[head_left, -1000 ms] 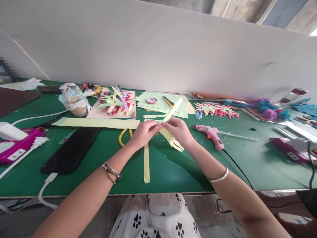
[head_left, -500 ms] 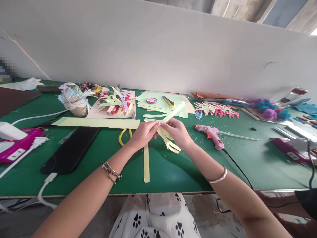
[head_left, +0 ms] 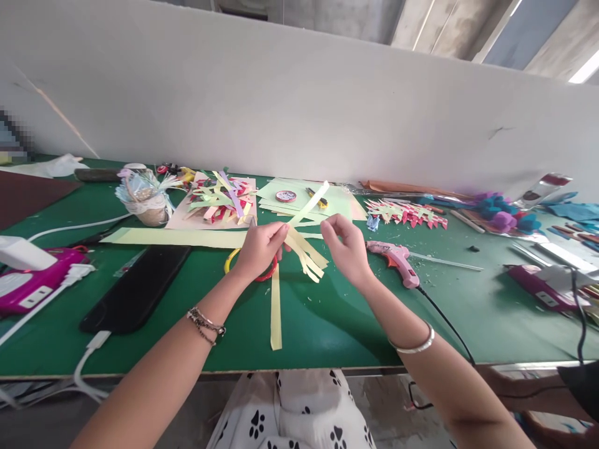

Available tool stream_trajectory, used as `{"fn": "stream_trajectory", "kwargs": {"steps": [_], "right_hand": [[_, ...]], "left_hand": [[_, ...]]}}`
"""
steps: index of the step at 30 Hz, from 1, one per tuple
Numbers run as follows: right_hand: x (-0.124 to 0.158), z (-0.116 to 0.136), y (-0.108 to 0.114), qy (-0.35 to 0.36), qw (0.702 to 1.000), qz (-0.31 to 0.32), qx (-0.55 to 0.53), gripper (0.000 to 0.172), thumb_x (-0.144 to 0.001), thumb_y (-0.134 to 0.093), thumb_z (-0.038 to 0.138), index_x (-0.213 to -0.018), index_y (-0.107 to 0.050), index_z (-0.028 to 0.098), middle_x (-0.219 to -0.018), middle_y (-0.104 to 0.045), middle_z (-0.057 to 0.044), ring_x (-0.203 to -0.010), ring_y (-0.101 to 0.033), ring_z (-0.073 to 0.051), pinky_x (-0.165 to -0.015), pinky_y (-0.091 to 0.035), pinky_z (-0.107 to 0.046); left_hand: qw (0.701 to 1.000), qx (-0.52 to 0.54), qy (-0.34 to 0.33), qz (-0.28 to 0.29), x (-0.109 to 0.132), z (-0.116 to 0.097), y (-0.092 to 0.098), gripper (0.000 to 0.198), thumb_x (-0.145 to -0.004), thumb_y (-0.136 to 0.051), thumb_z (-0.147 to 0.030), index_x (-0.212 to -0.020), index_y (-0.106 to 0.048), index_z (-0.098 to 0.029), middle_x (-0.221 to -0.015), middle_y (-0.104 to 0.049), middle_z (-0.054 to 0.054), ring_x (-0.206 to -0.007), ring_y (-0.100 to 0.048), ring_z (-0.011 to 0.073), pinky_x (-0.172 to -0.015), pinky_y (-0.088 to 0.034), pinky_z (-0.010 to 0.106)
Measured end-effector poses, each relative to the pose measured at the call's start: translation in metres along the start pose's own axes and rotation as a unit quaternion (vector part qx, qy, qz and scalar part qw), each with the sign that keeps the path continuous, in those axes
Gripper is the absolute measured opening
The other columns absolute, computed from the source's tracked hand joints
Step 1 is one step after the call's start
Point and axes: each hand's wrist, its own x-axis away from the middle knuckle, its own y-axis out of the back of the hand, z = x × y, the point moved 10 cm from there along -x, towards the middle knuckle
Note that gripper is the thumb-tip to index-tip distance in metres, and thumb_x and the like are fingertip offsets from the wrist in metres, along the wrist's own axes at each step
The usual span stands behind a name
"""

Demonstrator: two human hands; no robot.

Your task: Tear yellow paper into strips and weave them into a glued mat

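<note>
My left hand (head_left: 262, 248) is closed, pinching a small bunch of pale yellow-green paper strips (head_left: 306, 252) above the table. One lighter strip (head_left: 311, 202) slants up from the pinch, while the others fan out down to the right. Just right of the bunch, my right hand (head_left: 347, 248) is loosely curled, with a gap showing between thumb and fingers; I see nothing held in it. Below my left hand lie scissors with a yellow-and-red handle (head_left: 266, 274), partly hidden, and a long paper strip (head_left: 276, 315).
A wide pale green paper band (head_left: 178, 237) lies behind a black phone (head_left: 135, 290). Cut paper scraps (head_left: 219, 199) and green sheets (head_left: 290, 209) with a yellow cutter (head_left: 318, 197) sit farther back. On the right is a pink glue gun (head_left: 397, 259) with its cord.
My right hand has come off the paper strips and moved slightly right. My left hand keeps hold of the bunch, which has shifted left. More of the scissors' red handle shows.
</note>
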Motion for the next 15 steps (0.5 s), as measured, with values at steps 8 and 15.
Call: {"fn": "stream_trajectory", "kwargs": {"steps": [8,15], "right_hand": [[0.068,0.004,-0.106,0.070,0.865,0.329,0.371,0.040,-0.078,-0.052,0.051,-0.096,-0.057,0.015,-0.089,-0.059,-0.011,-0.083,-0.054,-0.025,-0.062,-0.041,-0.032],[0.084,0.007,-0.127,0.085,0.845,0.371,0.375,0.045,-0.079,-0.056,0.026,-0.120,-0.043,0.016,-0.106,-0.055,-0.012,-0.097,-0.052,-0.026,-0.074,-0.045,-0.035]], "left_hand": [[0.988,-0.124,-0.088,-0.018,-0.011,-0.012,0.024,0.035,-0.087,-0.038,-0.028,-0.054,-0.042,-0.018,-0.054,-0.043,-0.001,-0.052,-0.040,0.0119,-0.052,-0.029,0.024],[0.993,-0.102,-0.062,-0.002,-0.015,-0.008,0.028,0.031,-0.086,-0.040,-0.029,-0.060,-0.051,-0.017,-0.057,-0.043,-0.001,-0.054,-0.042,0.0126,-0.055,-0.032,0.024]]}}
